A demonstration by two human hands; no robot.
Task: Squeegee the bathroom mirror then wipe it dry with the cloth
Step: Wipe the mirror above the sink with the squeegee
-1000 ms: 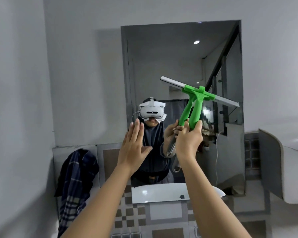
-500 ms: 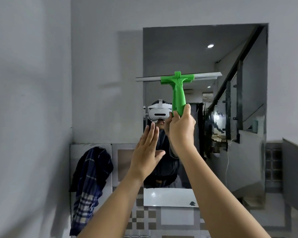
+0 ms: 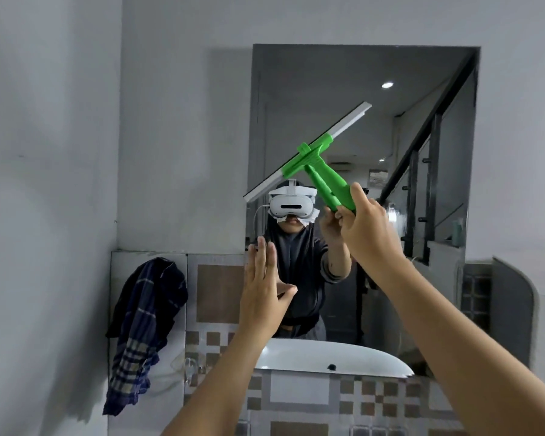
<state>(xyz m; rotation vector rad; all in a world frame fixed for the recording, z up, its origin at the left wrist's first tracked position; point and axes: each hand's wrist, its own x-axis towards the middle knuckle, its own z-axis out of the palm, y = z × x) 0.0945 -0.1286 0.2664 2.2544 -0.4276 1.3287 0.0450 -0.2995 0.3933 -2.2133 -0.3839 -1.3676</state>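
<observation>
One step under way, one left: right hand (image 3: pixel 368 231) holds a green squeegee (image 3: pixel 323 180) up at the bathroom mirror (image 3: pixel 328 89).
It is clenched round the handle; the blade is tilted, low end at the glass's left edge, high end toward the middle, contact with the glass unclear. Left hand (image 3: pixel 263 297) is flat, holding nothing, before the lower glass. Plaid cloth (image 3: pixel 147 309) hangs untouched on the wall to the left, so drying seems all to come.

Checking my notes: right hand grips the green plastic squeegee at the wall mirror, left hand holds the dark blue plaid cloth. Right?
No. The head view shows the left hand open and empty; the dark blue plaid cloth hangs on the wall. The right hand does grip the green plastic squeegee at the mirror.
</observation>
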